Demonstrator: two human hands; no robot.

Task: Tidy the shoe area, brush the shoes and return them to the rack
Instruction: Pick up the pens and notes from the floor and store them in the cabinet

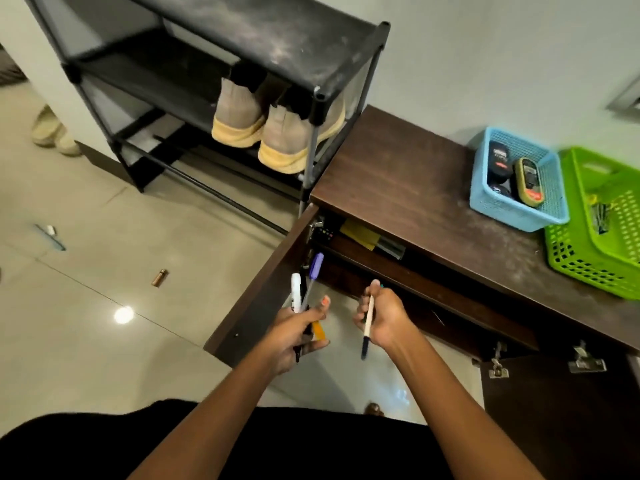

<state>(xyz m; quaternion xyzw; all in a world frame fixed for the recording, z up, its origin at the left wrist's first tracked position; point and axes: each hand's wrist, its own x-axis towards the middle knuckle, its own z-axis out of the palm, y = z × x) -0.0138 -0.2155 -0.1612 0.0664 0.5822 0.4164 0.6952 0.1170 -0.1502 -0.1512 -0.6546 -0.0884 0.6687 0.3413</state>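
My left hand (pixel 294 336) grips a bunch of pens and markers (pixel 304 289), among them a white one, a purple-capped one and an orange one. My right hand (pixel 382 318) is closed on a single cream pen (pixel 367 323) with a dark tip that points down. Both hands hover in front of the open dark wooden cabinet (pixel 398 188). A black dusty shoe rack (pixel 277 39) stands to the left against the wall. On its lower shelf rests a pair of grey shoes with yellow soles (pixel 270 133), heels toward me.
A blue basket (pixel 512 209) with shoe-care items and a stack of green baskets (pixel 588 258) sit on the cabinet top. The cabinet doors (pixel 256 296) hang open. A battery (pixel 160 277), a small blue item (pixel 50 235) and beige shoes (pixel 55 133) lie on the tiled floor.
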